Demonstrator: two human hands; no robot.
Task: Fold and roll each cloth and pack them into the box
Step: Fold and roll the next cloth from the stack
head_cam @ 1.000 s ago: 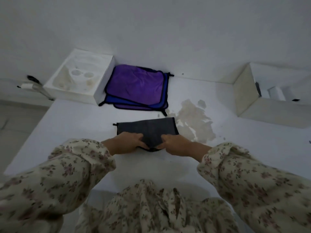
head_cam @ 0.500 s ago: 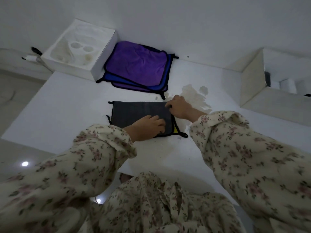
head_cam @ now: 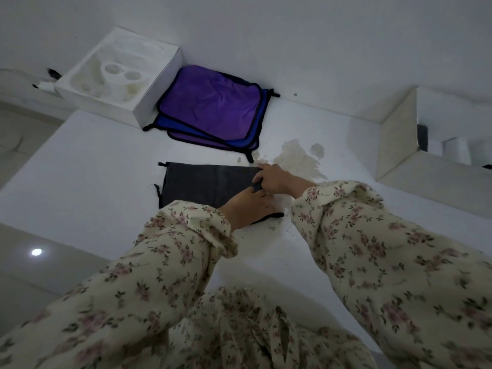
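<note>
A dark grey folded cloth [head_cam: 202, 183] lies flat on the white table [head_cam: 87, 166] in front of me. My right hand [head_cam: 274, 178] grips the cloth's right end, fingers curled over its edge. My left hand [head_cam: 250, 206] sits at the near right corner, pinching the same end beside the right hand. A stack of purple and blue cloths [head_cam: 213, 107] lies further back. An open white box [head_cam: 399, 145] stands at the right, with white rolls and a dark one inside.
A white moulded foam tray [head_cam: 119, 75] sits at the back left, touching the purple stack. A yellowish stain [head_cam: 298, 159] marks the table just right of the grey cloth. The table's left edge drops to a tiled floor [head_cam: 32, 262].
Both hands moved from the cloth's near edge to its right end. The right hand slid down from the far right corner to meet the left hand, and the end is lifting slightly.
</note>
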